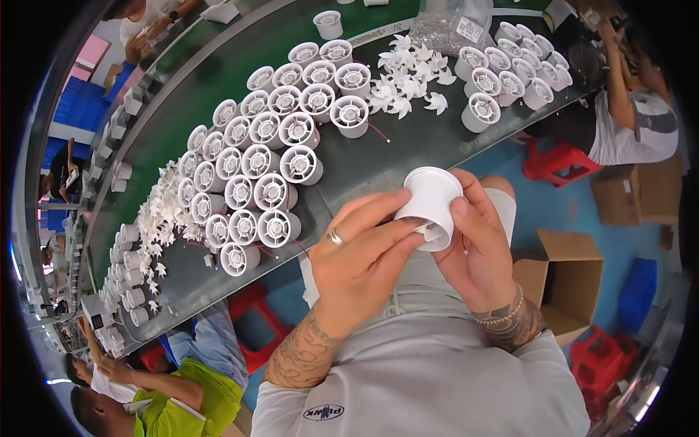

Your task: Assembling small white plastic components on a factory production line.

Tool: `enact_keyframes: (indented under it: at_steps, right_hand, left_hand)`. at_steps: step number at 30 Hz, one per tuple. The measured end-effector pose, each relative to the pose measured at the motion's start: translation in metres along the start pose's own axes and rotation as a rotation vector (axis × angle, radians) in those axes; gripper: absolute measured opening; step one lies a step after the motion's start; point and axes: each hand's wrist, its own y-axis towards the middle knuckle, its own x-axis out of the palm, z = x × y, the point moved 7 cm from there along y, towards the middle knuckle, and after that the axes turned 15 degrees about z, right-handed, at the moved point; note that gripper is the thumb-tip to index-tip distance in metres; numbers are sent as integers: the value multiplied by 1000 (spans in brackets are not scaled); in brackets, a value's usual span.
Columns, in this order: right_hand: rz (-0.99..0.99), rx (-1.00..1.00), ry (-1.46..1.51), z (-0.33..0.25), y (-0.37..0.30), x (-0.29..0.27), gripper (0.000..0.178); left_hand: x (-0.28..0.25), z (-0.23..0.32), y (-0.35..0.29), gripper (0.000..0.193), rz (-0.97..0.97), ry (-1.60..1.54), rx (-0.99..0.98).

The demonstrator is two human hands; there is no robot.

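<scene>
Above my lap, my right hand (477, 251) grips a white round fan housing (431, 191) by its side, thumb across the front. The flanged end points up and away, and the open end tilts down toward me. Inside that open end, part of a white fan blade (437, 231) shows. My left hand (368, 251) has its thumb and forefinger pinched together at the blade, while its other fingers rest on the housing's left side. How far in the blade sits is hidden by my fingers.
Many similar housings (275, 191) stand grouped on the green conveyor (364, 171), with loose white blades (408, 76) behind and at left. More housings (481, 111) sit at right, beside a clear bag (450, 29). Co-workers (182, 390) sit at both sides. An open carton (564, 280) is right of me.
</scene>
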Motion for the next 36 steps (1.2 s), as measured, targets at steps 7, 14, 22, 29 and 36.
enact_keyframes:
  at_steps: [7, 14, 22, 29, 36]
  right_hand:
    - [-34, -94, -75, -16, -5, -8, 46]
    - [7, -172, -91, -27, -13, 0, 41]
    - [53, -171, -176, -31, -2, -18, 40]
    - [91, 153, -88, -18, -6, -62, 32]
    - [295, -314, -360, -65, 20, -114, 27]
  left_hand:
    - [8, -4, -8, 18, 55, -201, -157]
    - [18, -12, -4, 31, 22, -328, -233]
    - [41, -26, 0, 33, -143, -212, -351]
    - [63, -29, -16, 39, -478, -70, -283]
    - [122, -45, -14, 35, -440, -188, -412]
